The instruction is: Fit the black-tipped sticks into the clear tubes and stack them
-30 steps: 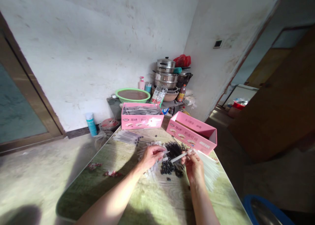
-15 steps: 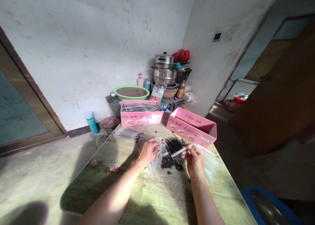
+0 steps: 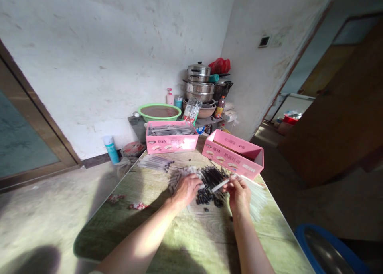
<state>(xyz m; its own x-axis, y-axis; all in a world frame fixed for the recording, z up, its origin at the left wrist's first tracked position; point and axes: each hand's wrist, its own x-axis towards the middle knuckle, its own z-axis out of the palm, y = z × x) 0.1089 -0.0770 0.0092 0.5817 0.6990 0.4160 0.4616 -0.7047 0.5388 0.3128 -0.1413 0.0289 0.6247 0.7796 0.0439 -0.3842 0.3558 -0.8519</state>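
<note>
My right hand point(image 3: 239, 196) pinches a whitish pen barrel point(image 3: 220, 185), which points left and slightly down over the table. Close by on the left, my left hand point(image 3: 188, 190) has its fingers closed at a small whitish pen part point(image 3: 201, 186). Beneath and behind that hand spreads a heap of whitish pen pieces point(image 3: 176, 179). Black thin rods point(image 3: 213, 175), like refills, lie between the hands. Small black plugs point(image 3: 205, 197) are piled just in front of them. Translucent tubes point(image 3: 257, 200) lie beside my right hand. Several dark-tipped pens point(image 3: 154, 163) rest in a row at the left.
A pink box point(image 3: 172, 144) filled with pens stands at the table's back. Another pink box point(image 3: 233, 156) sits at the right, its inside partly hidden. Behind are a green-rimmed basin point(image 3: 159, 118) and stacked pots point(image 3: 200, 88). A blue-rimmed tub point(image 3: 311, 230) is at the lower right.
My left hand has moved right, from the whitish heap toward the barrel tip, uncovering more of the heap. My right hand has shifted slightly right, still holding the barrel.
</note>
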